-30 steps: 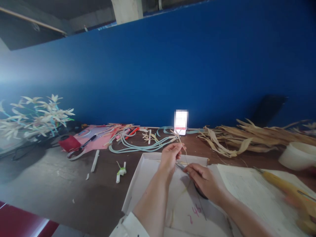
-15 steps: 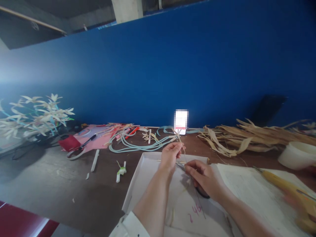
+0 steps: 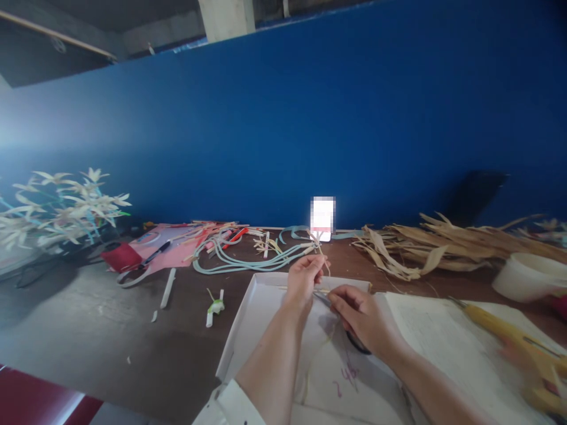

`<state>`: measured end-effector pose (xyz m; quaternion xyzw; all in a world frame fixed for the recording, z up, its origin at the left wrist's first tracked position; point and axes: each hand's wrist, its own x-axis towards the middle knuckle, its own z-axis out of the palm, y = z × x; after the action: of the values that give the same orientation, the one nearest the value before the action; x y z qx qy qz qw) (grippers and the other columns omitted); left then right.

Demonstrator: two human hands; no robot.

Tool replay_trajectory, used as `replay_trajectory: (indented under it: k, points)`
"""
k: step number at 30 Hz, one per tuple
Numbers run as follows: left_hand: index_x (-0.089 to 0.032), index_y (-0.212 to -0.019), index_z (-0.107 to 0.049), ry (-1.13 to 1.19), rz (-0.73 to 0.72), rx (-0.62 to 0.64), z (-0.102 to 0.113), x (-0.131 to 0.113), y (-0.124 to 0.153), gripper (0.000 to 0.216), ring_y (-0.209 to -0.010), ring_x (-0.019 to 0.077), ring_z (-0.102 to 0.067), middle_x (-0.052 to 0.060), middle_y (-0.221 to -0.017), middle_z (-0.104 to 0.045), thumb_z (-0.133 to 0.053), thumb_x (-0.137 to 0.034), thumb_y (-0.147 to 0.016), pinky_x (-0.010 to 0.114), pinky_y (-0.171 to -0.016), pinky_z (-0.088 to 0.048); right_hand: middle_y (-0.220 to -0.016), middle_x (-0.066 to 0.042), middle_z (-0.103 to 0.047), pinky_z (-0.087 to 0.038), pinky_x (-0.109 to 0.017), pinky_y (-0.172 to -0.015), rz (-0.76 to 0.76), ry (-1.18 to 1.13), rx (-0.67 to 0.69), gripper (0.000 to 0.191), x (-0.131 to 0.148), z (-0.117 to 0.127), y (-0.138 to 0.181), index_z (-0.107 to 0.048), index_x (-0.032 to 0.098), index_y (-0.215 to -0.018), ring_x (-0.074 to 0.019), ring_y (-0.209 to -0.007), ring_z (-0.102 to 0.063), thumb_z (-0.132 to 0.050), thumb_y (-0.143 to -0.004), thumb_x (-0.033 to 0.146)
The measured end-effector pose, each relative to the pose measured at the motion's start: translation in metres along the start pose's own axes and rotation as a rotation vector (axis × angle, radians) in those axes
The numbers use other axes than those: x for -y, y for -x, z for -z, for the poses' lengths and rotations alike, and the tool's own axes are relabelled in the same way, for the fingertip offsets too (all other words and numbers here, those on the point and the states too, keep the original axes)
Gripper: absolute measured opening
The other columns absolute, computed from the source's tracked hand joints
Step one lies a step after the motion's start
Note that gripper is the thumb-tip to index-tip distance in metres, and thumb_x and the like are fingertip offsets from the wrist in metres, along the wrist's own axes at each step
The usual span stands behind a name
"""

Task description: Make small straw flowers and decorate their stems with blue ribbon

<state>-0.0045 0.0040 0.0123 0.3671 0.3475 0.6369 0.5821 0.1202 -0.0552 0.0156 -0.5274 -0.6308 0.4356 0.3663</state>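
Note:
My left hand (image 3: pixel 305 276) is closed in a pinch on a thin pale husk strip (image 3: pixel 321 251), whose upper end splits into small tips and whose tail bends down beside the fingers. Just to the right and lower, my right hand (image 3: pixel 361 313) is curled around scissors; their blade (image 3: pixel 321 297) points up-left toward the left hand, and a black handle loop (image 3: pixel 358 343) shows under the palm. Both hands are over a shallow white box lid (image 3: pixel 234 336) with pink handwritten marks. Thin pale pieces lie inside it.
Behind stand a glowing screen (image 3: pixel 323 219) and blue cords (image 3: pixel 248 267). To the right lie dried husks (image 3: pixel 460 242), a white roll (image 3: pixel 531 277), paper (image 3: pixel 416 319) and a yellow tool (image 3: pixel 500 330). At left are white artificial flowers (image 3: pixel 75 200), red ribbon (image 3: pixel 121 257) and pink sheets (image 3: pixel 163 254).
A thin strand reached from the left hand down to the right fingertips; now its tail hangs shorter by the left hand. The right hand has shifted slightly left. The view has moved a little.

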Motion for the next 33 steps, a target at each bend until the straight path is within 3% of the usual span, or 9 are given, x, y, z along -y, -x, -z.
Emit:
replay_trajectory:
  k: [12,17,21,26,33]
  points:
    - [-0.013,-0.071,-0.062,-0.149,-0.077,-0.061,0.0019,-0.0002,-0.0028,0.025,-0.045,0.0042,-0.037,-0.001,-0.058,-0.054,-0.065,-0.037,-0.067,0.019,-0.045,-0.026,-0.062,0.002,-0.055,-0.028,-0.019,-0.036,0.005,-0.11,-0.04,0.028,0.0015,0.0025,0.0014,-0.06,0.019,-0.083,-0.0051,-0.038,-0.037,-0.054,-0.078,0.046]
    - [-0.013,-0.07,-0.061,-0.21,-0.084,-0.045,0.0004,-0.0025,-0.002,0.024,-0.045,0.0047,-0.038,-0.001,-0.057,-0.053,-0.063,-0.037,-0.069,0.019,-0.045,-0.028,-0.056,0.004,-0.05,-0.03,-0.02,-0.04,0.027,-0.103,-0.078,0.029,-0.0034,0.0015,-0.0019,-0.06,0.019,-0.086,-0.006,-0.04,-0.037,-0.055,-0.077,0.046]
    - [-0.014,-0.068,-0.062,-0.269,-0.075,-0.014,0.0002,-0.0037,-0.0004,0.024,-0.045,0.0053,-0.038,-0.003,-0.051,-0.048,-0.063,-0.037,-0.069,0.019,-0.046,-0.029,-0.053,0.006,-0.049,-0.032,-0.02,-0.042,0.051,-0.081,-0.168,0.037,-0.0069,0.0004,-0.0059,-0.057,0.019,-0.099,-0.008,-0.042,-0.04,-0.058,-0.075,0.047]
    - [-0.014,-0.071,-0.063,-0.249,-0.044,0.011,0.0007,-0.0026,0.0006,0.025,-0.045,0.0051,-0.037,-0.003,-0.052,-0.048,-0.063,-0.038,-0.069,0.019,-0.046,-0.028,-0.052,0.005,-0.051,-0.031,-0.021,-0.041,0.055,-0.004,-0.239,0.05,-0.0042,0.0026,-0.0079,-0.056,0.018,-0.113,-0.0092,-0.041,-0.04,-0.057,-0.074,0.049]
    - [-0.013,-0.074,-0.063,-0.191,0.022,0.037,-0.0029,-0.0055,0.0032,0.023,-0.048,0.0047,-0.038,0.0,-0.061,-0.055,-0.065,-0.035,-0.067,0.018,-0.046,-0.028,-0.052,0.005,-0.046,-0.03,-0.02,-0.044,0.059,0.04,-0.287,0.045,-0.0044,0.0048,-0.0072,-0.062,0.022,-0.111,-0.0086,-0.046,-0.039,-0.056,-0.076,0.05]
